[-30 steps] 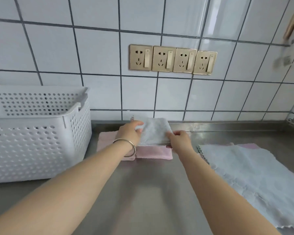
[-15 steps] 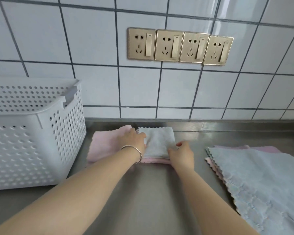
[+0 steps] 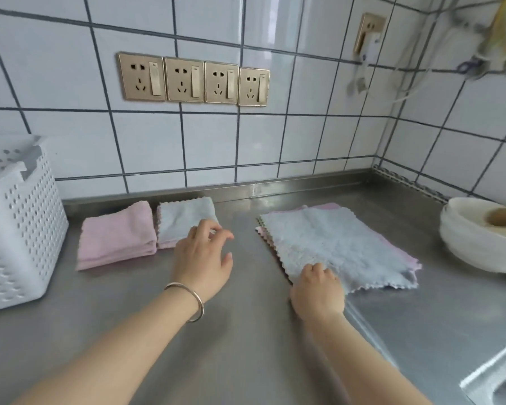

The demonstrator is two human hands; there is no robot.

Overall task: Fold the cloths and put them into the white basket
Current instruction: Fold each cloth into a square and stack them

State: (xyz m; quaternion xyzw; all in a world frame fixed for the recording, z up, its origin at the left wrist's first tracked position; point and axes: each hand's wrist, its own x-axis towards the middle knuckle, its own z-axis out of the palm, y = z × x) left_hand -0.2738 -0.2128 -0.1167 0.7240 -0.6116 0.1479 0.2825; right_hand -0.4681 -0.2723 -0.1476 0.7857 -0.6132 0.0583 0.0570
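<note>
White basket at worktop left edge, inside hidden. Folded pink cloths beside it, folded blue cloth next. Left hand loose, holding nothing. Right hand pinches near corner of unfolded cloth stack. White bowls stacked right, roll inside.

Your left hand hovers just right of the folded cloths, fingers loose. Your right hand, further right, is curled, knuckles up.

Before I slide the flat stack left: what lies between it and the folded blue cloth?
Only bare steel counter separates flat stack from folded blue cloth, head view.
</note>
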